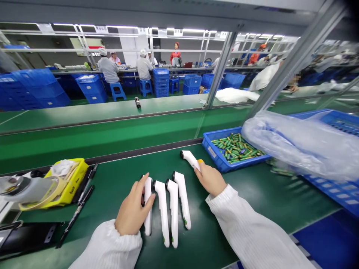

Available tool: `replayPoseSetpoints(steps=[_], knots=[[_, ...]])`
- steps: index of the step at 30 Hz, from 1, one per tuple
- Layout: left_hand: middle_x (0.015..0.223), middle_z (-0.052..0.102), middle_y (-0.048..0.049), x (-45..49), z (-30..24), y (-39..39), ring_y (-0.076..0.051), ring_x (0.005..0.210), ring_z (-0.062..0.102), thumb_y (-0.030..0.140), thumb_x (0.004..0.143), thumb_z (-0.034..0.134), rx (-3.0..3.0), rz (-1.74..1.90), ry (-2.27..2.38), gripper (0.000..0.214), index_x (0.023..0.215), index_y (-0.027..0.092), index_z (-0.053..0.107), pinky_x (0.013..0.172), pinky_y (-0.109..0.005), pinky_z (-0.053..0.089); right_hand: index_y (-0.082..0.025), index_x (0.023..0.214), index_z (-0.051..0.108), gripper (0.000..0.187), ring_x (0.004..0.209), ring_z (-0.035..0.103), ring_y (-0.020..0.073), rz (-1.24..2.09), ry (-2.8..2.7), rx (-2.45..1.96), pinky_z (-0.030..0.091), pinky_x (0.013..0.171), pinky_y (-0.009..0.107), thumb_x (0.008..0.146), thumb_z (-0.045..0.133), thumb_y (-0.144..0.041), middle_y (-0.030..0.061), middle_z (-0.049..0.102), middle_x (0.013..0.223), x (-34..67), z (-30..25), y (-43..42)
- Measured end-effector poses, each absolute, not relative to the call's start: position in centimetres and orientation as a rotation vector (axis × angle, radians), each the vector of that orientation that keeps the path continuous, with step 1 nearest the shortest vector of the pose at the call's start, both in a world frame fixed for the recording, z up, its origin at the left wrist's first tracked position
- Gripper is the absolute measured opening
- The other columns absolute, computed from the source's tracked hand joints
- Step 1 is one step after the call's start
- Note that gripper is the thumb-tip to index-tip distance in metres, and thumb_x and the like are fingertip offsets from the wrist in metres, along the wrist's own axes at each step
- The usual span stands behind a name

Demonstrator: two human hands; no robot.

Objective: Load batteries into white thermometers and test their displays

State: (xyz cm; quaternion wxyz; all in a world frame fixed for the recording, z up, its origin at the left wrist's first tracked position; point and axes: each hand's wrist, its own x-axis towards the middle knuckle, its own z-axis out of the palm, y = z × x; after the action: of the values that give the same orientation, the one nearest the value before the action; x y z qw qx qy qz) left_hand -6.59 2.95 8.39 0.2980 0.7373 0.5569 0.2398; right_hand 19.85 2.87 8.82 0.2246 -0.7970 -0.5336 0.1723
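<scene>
Several white handheld thermometers with black tips lie side by side on the green work surface, among them a middle thermometer [162, 209] and a thermometer to the right [182, 198]. My left hand [133, 207] is over the leftmost thermometer [148, 213], thumb and fingers about its upper part while it lies on the table. Further right, my right hand [210, 177] grips another thermometer [190, 158] by its handle, its black head pointing up and left. A small yellow-orange patch shows by the right fingers.
A blue tray [221, 164] of green batteries [235, 147] stands behind my right hand. Clear plastic bagging [303, 145] covers part of another blue basket [331, 194]. At left are a yellow bin [66, 190], pens [75, 213] and a bottle [17, 186]. Co-workers sit far back.
</scene>
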Motion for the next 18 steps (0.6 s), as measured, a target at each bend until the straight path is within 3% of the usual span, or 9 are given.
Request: replayPoseSetpoints(steps=[2, 4, 6, 9, 12, 14, 18], knots=[[0.086, 0.051, -0.0021, -6.7, 8.4, 3.1, -0.018, 0.061, 0.05, 0.043, 0.089, 0.037, 1.95, 0.604, 1.503, 0.052, 0.138, 0.028, 0.038, 0.057, -0.031, 0.042, -0.015, 0.089, 0.05, 0.005, 0.062, 0.058, 0.0181, 0.577, -1.474, -2.128, 0.038, 0.055, 0.026, 0.089, 0.047, -0.019, 0.0069, 0.06, 0.073, 20.0, 8.6, 3.0], [0.088, 0.052, -0.0026, -6.9, 8.5, 3.2, -0.018, 0.062, 0.051, 0.043, 0.09, 0.034, 1.937, 0.58, 1.524, 0.052, 0.139, 0.027, 0.036, 0.059, -0.031, 0.043, -0.016, 0.102, 0.049, 0.016, 0.055, 0.055, 0.0128, 0.727, -1.442, -1.948, 0.039, 0.05, 0.023, 0.092, 0.044, -0.028, 0.0047, 0.06, 0.078, 20.0, 8.7, 3.1], [0.09, 0.053, -0.0028, -6.9, 8.6, 3.3, -0.018, 0.063, 0.052, 0.042, 0.09, 0.032, 1.932, 0.563, 1.535, 0.052, 0.14, 0.027, 0.034, 0.06, -0.031, 0.042, -0.019, 0.114, 0.045, 0.033, 0.051, 0.048, 0.0098, 0.958, -1.292, -1.581, 0.034, 0.043, 0.021, 0.092, 0.042, -0.043, 0.0037, 0.058, 0.084, 19.9, 9.2, 3.0], [0.088, 0.052, -0.0026, -6.7, 8.7, 3.1, -0.018, 0.06, 0.051, 0.042, 0.091, 0.03, 1.953, 0.504, 1.541, 0.053, 0.142, 0.028, 0.031, 0.058, -0.031, 0.04, -0.023, 0.112, 0.049, 0.044, 0.051, 0.041, 0.0082, 1.255, -0.946, -1.006, 0.027, 0.04, 0.02, 0.087, 0.048, -0.058, 0.0017, 0.052, 0.083, 19.3, 9.9, 2.8], [0.089, 0.053, -0.0034, -6.6, 8.5, 3.0, -0.018, 0.058, 0.05, 0.042, 0.091, 0.029, 1.964, 0.492, 1.541, 0.054, 0.143, 0.028, 0.03, 0.058, -0.032, 0.04, -0.021, 0.1, 0.055, 0.037, 0.056, 0.043, 0.0088, 1.316, -0.798, -0.822, 0.033, 0.043, 0.021, 0.08, 0.063, -0.05, 0.0005, 0.05, 0.08, 18.6, 10.1, 2.7], [0.098, 0.056, -0.006, -6.7, 8.2, 3.1, -0.021, 0.067, 0.056, 0.043, 0.091, 0.031, 1.915, 0.566, 1.541, 0.054, 0.143, 0.029, 0.031, 0.064, -0.035, 0.043, -0.019, 0.096, 0.056, 0.035, 0.059, 0.047, 0.0097, 1.31, -0.788, -0.82, 0.039, 0.048, 0.022, 0.075, 0.071, -0.042, 0.0001, 0.051, 0.076, 18.3, 10.1, 2.7], [0.114, 0.058, -0.0101, -6.9, 8.1, 3.8, -0.024, 0.083, 0.062, 0.046, 0.088, 0.043, 1.389, 0.81, 1.432, 0.061, 0.144, 0.026, 0.03, 0.072, -0.037, 0.05, -0.019, 0.096, 0.051, 0.035, 0.056, 0.055, 0.011, 1.299, -0.809, -0.871, 0.043, 0.049, 0.023, 0.075, 0.072, -0.037, -0.0005, 0.056, 0.075, 17.7, 10.0, 2.5]])
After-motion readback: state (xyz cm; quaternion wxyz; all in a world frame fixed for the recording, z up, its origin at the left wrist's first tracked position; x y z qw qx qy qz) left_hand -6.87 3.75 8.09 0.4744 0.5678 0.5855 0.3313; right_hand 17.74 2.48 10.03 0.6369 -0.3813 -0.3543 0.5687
